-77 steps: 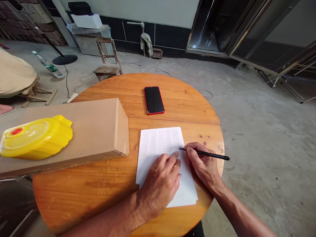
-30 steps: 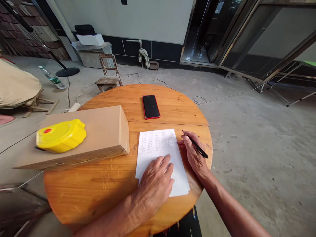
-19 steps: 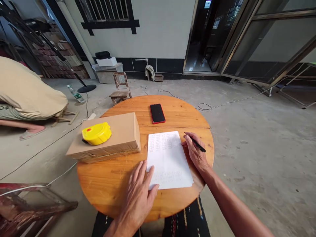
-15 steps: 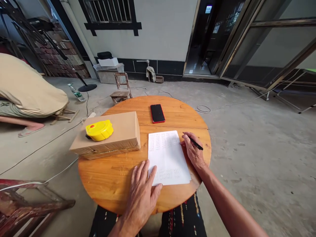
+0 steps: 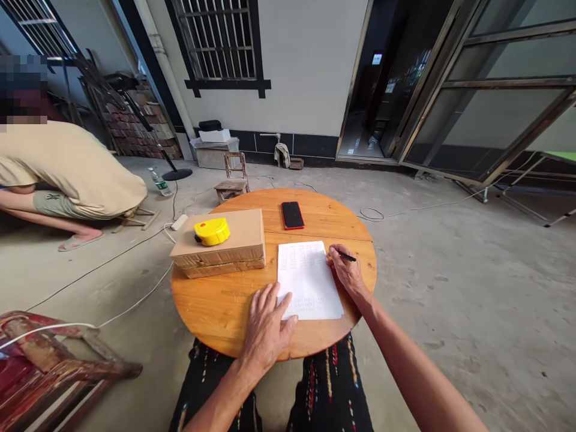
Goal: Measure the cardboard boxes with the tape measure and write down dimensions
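Sheets of white paper [image 5: 308, 288] with rows of faint handwriting at the top and bottom lie on a round wooden table [image 5: 216, 312]. My left hand [image 5: 269, 327] rests flat with fingers spread, its fingertips on the paper's lower left edge. At the upper right edge of the paper, my right hand [image 5: 346, 271] is closed around a black pen [image 5: 346, 256]. Behind the paper lies a phone [image 5: 292, 215] with a red edge and dark screen. To the left, a yellow tape measure [image 5: 212, 231] sits on a brown cardboard box [image 5: 225, 255].
A person [image 5: 72, 168] in a beige shirt crouches on a low stool at the left. A red wooden chair [image 5: 58, 366] stands at the lower left, with a white cable across it. Beyond the table are a small wooden chair [image 5: 231, 180] and a plastic bottle [image 5: 159, 182].
The view has tilted up, so more of the window and the crouching person shows. My left hand stays on the paper; my right hand still holds the pen by its edge.
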The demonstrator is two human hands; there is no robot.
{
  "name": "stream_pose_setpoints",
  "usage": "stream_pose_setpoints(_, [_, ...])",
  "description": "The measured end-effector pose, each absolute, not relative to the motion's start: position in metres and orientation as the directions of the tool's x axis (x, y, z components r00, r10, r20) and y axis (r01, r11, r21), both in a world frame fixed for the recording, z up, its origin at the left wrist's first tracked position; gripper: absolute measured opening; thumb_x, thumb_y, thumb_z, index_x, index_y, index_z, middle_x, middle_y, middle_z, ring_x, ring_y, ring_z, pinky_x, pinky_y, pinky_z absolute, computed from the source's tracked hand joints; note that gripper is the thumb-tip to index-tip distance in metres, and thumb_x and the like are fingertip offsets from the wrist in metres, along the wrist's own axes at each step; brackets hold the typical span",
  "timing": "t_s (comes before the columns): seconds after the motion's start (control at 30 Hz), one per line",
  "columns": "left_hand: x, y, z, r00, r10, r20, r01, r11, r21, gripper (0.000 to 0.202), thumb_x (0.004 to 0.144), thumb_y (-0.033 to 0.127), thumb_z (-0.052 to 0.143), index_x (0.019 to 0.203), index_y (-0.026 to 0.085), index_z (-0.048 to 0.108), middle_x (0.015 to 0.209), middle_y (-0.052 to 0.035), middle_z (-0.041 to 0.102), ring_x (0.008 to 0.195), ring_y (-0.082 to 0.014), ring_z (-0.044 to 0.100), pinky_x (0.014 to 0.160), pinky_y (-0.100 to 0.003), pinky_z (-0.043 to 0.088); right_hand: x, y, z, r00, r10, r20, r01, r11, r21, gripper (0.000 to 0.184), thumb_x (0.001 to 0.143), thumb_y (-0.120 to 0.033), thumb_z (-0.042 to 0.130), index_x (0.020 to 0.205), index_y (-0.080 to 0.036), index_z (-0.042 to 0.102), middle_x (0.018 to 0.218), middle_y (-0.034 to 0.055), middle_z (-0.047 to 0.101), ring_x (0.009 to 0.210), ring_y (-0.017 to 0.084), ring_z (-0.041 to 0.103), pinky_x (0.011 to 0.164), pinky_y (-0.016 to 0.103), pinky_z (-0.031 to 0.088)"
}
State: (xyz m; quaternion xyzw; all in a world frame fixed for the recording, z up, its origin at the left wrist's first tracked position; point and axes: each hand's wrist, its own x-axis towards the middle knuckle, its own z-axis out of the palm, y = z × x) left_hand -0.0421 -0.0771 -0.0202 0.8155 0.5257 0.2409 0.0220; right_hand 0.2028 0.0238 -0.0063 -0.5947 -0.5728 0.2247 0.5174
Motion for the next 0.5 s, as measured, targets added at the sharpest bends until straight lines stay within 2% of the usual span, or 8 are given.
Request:
stream_pose_setpoints(0.17, [-0.044,-0.079,-0.019,0.333,0.859,0.389,0.836,-0.46,0.299,0.037,0.086,0.029,0.061,0.122,0.023,0.066,0.141,-0.0117,0.054,0.133,-0.0321,0.044,0.112,-0.054,0.032,0.202,0.0,-0.002,0.199,0.92,0.336,0.494,0.202,-0.846,0.036,0.091,-0.05,0.048,0.088,-0.019,0.067,0.08,0.0054,0.071,0.069,0.021,0.067,0.064,0.03,0.052])
stream_pose_setpoints(0.33, [-0.044,-0.078,-0.019,0.333,0.858,0.391,0.826,-0.465,0.319,0.038,0.084,0.028,0.062,0.122,0.024,0.066,0.14,-0.0112,0.054,0.132,-0.0327,0.044,0.112,-0.055,0.031,0.194,-0.029,-0.003,0.237,0.895,0.378,0.568,0.188,-0.801,0.041,0.094,-0.051,0.045,0.104,-0.018,0.067,0.103,0.0107,0.073,0.095,0.026,0.067,0.083,0.035,0.052])
stream_pose_setpoints(0.5, [-0.043,-0.078,-0.018,0.33,0.857,0.397,0.817,-0.47,0.335,0.04,0.084,0.028,0.062,0.123,0.024,0.065,0.141,-0.011,0.054,0.132,-0.0331,0.044,0.112,-0.056,0.03,0.191,-0.035,-0.007,0.244,0.869,0.43,0.65,0.182,-0.737,0.043,0.095,-0.05,0.042,0.105,-0.017,0.068,0.104,0.0116,0.075,0.095,0.027,0.069,0.082,0.036,0.054])
